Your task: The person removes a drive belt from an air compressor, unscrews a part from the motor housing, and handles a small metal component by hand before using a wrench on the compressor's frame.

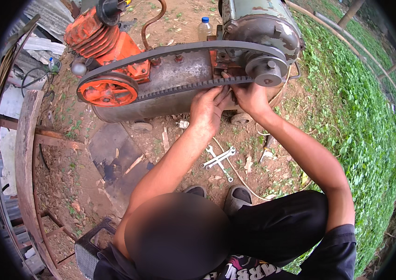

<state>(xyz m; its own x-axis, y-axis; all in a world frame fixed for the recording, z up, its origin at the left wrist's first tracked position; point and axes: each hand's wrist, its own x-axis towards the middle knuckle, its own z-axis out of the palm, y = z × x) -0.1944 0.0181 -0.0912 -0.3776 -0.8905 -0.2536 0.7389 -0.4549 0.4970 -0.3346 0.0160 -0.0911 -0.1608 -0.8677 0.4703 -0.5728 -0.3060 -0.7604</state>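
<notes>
At a rusty tank [174, 74], my left hand [207, 107] reaches up below the ribbed belt [170, 88], fingers bent together near the motor bracket [218, 60]. My right hand [250, 98] is beside it, fingers curled in under the bracket; whatever either holds is hidden. The belt runs around an orange pulley [107, 91] at the compressor pump [95, 37] and a grey pulley [268, 73] on the motor [261, 30]. Several wrenches [218, 159] lie crossed on the dirt below my hands, near a pale cable [247, 184].
A weathered board [25, 182] and corrugated metal sheets [44, 18] stand at the left. A dark flat sheet [109, 149] lies on the dirt. A bottle with a blue cap [205, 30] stands behind the tank. Green plants [356, 163] and poles [347, 32] are at the right.
</notes>
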